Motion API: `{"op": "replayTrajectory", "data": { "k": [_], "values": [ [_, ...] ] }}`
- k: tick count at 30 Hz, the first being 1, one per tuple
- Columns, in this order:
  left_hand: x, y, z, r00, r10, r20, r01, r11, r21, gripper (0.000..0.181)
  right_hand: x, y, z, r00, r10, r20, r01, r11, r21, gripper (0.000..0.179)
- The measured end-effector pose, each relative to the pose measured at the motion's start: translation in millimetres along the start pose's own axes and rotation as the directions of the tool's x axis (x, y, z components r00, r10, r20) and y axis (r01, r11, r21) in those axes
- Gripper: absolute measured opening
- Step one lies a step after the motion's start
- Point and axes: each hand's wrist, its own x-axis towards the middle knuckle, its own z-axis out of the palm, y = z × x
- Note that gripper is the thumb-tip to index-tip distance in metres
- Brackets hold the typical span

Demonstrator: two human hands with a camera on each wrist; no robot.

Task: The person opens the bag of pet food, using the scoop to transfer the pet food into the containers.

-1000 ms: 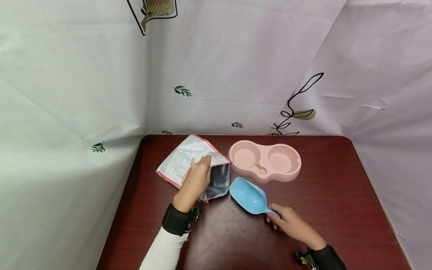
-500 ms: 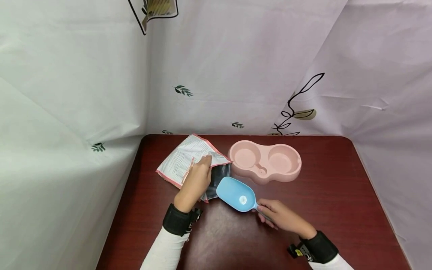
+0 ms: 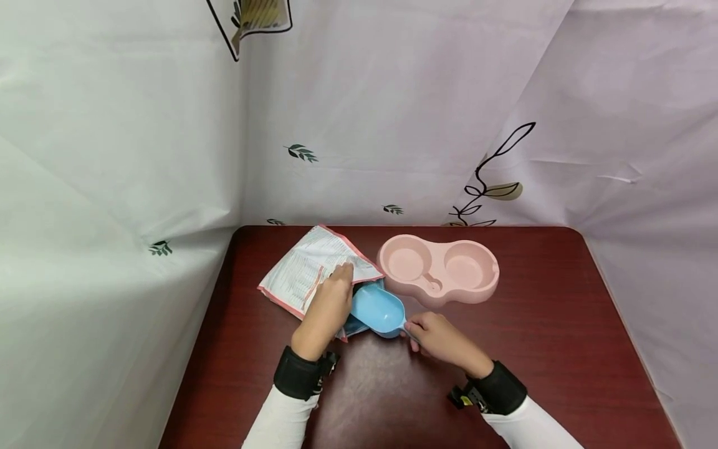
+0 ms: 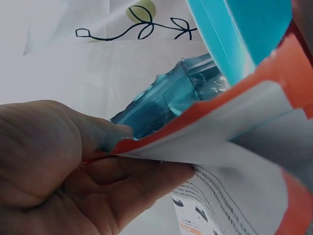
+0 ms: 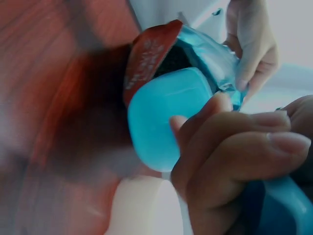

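Note:
A white printed bag (image 3: 303, 265) with red edges lies at the left of the table, its foil-lined mouth facing right. My left hand (image 3: 330, 298) pinches the bag's upper lip between thumb and fingers, as the left wrist view shows, and the mouth gapes. My right hand (image 3: 434, 337) grips the handle of a blue scoop (image 3: 381, 310). The scoop's front end is at the bag's mouth, partly covered by the upper lip. In the right wrist view the scoop (image 5: 164, 115) stands before the dark opening. What the bag contains is too dark to tell.
A pink double bowl (image 3: 434, 293) with two round hollows stands behind the scoop, close to the bag's right corner. Both lie on a dark red wooden table (image 3: 561, 349). White patterned cloth (image 3: 359, 125) hangs behind the table and at its sides.
My right hand has moved left and slightly away from me, carrying the scoop from the front of the bowl to the bag's mouth. The left hand has kept its hold on the bag.

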Motion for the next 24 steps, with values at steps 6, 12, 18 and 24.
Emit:
{"op": "replayTrajectory", "data": {
  "k": [6,12,18,24],
  "values": [
    [-2.4,0.8,2.0,1.000,-0.022,0.002,0.022,1.000,-0.020,0.035,14.9,-10.0,3.5,1.000,0.001,-0.010,-0.002,0.995,-0.101,0.034],
    [-0.9,-1.0,1.9,0.999,-0.044,-0.018,0.043,0.998,-0.037,0.035,38.2,-19.0,9.5,0.999,-0.048,-0.009,0.046,0.986,-0.157,0.035],
    [-0.3,-1.0,2.7,0.999,-0.045,-0.022,0.044,0.998,-0.034,0.034,56.3,-24.3,21.7,0.998,-0.060,0.006,0.059,0.972,-0.226,0.039],
    [-1.1,-1.8,2.9,0.999,-0.032,-0.018,0.032,0.999,-0.031,0.034,66.3,-26.1,34.1,0.999,-0.019,0.047,0.024,0.994,-0.107,0.039]
  ]
}}
